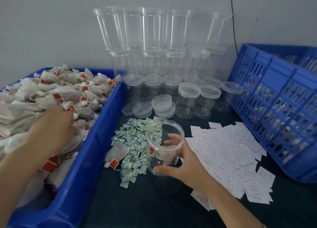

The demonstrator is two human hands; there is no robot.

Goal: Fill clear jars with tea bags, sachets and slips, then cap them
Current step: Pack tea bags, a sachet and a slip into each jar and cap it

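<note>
My right hand (185,161) grips an open clear jar (163,142) standing on the dark table, thumb low in front and fingers round its far side. A tea bag with a red tag lies inside it. My left hand (53,130) reaches into the heap of tea bags (51,94) in the blue bin (96,142) at the left; its fingertips are buried among the bags, so I cannot tell whether it holds one. A pile of green-and-white sachets (132,142) lies left of the jar, white slips (228,152) to its right. Loose clear lids (161,102) lie behind.
One tea bag (116,155) lies on the table beside the sachets. Empty clear jars (154,56) are stacked against the wall, some capped (188,97). A blue slatted crate (277,107) stands at the right.
</note>
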